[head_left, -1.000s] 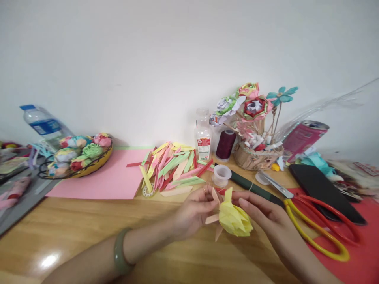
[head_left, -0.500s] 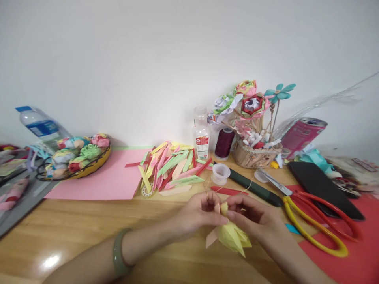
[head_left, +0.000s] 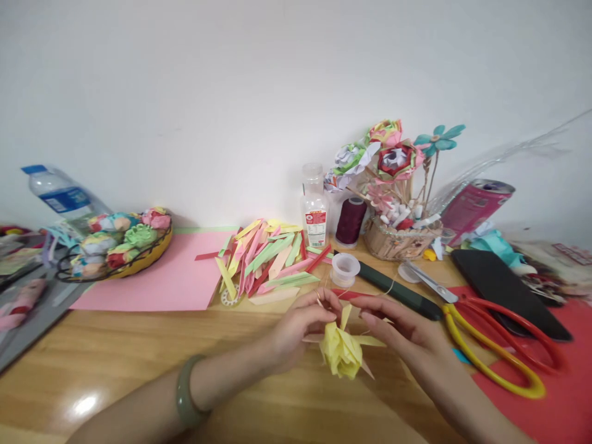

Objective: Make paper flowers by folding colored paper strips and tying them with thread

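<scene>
Above the table, my left hand [head_left: 311, 320] pinches a yellow paper flower [head_left: 341, 351] by its base, the folded petals tilted down toward me. Several pale yellow and peach strips stick out around the flower. My right hand [head_left: 402, 324] is just to the right of it, thumb and forefinger a little apart beside the strips. A thin thread runs near the right fingers; whether they touch it is unclear. The flower's base is partly hidden behind my left fingers.
Beyond my hands lie folded paper strips [head_left: 272, 259], a white plastic spool [head_left: 345, 270] and a dark green cutter [head_left: 398, 290]. Scissors [head_left: 490, 345] and a black phone [head_left: 509, 296] lie right. A basket of paper balls [head_left: 152, 250] sits left; a flower basket [head_left: 400, 240] stands behind.
The yellow flower has turned, so its open petals now face me and the strips spread sideways. My right fingers have moved off it and apart; my left hand keeps hold.
</scene>
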`<state>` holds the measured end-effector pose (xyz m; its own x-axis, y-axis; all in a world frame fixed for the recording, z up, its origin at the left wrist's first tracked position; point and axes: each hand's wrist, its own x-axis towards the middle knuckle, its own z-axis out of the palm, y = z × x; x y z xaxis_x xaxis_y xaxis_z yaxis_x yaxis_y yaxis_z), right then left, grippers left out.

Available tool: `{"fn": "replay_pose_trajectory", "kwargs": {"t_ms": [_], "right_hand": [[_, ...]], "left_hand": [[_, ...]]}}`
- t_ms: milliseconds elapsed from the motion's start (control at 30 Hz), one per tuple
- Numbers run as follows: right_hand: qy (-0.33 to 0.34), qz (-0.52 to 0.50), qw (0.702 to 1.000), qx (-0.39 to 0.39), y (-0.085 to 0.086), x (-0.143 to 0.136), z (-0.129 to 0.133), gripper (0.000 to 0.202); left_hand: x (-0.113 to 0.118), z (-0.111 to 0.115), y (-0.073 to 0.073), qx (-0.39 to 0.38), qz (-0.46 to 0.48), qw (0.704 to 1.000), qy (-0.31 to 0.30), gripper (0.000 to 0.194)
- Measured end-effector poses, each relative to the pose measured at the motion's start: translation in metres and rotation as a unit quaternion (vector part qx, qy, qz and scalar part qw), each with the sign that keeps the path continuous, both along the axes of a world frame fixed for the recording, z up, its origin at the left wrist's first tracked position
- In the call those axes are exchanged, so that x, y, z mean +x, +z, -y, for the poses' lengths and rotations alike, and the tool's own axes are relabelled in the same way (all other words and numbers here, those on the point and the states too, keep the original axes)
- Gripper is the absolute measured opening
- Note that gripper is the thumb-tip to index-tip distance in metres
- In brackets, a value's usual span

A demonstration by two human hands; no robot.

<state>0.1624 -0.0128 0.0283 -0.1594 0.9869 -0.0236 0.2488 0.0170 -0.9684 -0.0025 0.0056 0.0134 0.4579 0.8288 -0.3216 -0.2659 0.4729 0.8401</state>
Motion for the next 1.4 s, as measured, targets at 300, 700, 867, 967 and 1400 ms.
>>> {"fn": "replay_pose_trajectory", "kwargs": {"t_ms": [300,700,867,967,1400], "right_hand": [[0.032,0.078,0.996,0.039,-0.002,-0.008,0.003,0.015],[0.006,0.192,0.941,0.278,-0.015,0.003,0.008,0.009],[-0.003,0.192,0.935,0.298,-0.012,0.003,0.007,0.005],[0.003,0.172,0.952,0.253,-0.009,0.003,0.005,0.007],[0.058,0.015,0.998,0.009,-0.008,0.002,0.000,0.027]], "left_hand": [[0.000,0.003,0.000,-0.001,-0.041,0.998,-0.036,0.019],[0.005,0.006,-0.008,0.242,-0.074,0.965,0.064,0.015],[0.003,0.007,-0.009,0.271,-0.092,0.956,0.063,0.014],[0.001,0.005,-0.008,0.261,-0.094,0.960,0.038,0.016],[-0.010,-0.004,0.002,0.168,-0.069,0.978,-0.104,0.023]]}}
